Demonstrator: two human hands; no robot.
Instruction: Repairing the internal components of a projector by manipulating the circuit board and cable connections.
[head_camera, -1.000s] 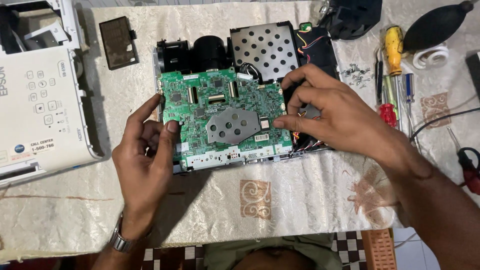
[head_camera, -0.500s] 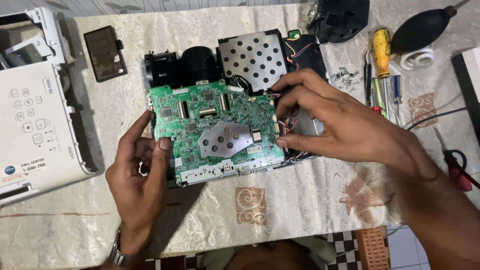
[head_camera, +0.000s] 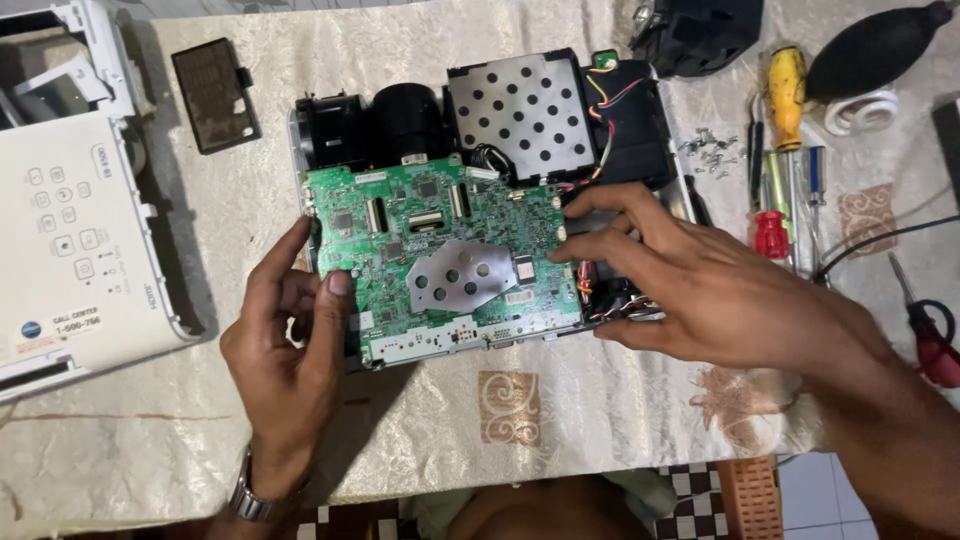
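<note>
Between left hand (head_camera: 285, 355) and right hand (head_camera: 700, 290), green circuit board (head_camera: 440, 255), edges gripped.

green circuit board (head_camera: 440, 260), flat atop chassis

This looks like a home repair bench rather than a fitted workshop. A cream patterned tablecloth (head_camera: 560, 420) covers the table, an opened projector chassis (head_camera: 480, 150) lies on it, and screwdrivers (head_camera: 785, 140), loose screws (head_camera: 710, 152) and a black dust blower (head_camera: 875, 50) sit alongside; chequered floor tiles (head_camera: 700, 505) show below.
</note>
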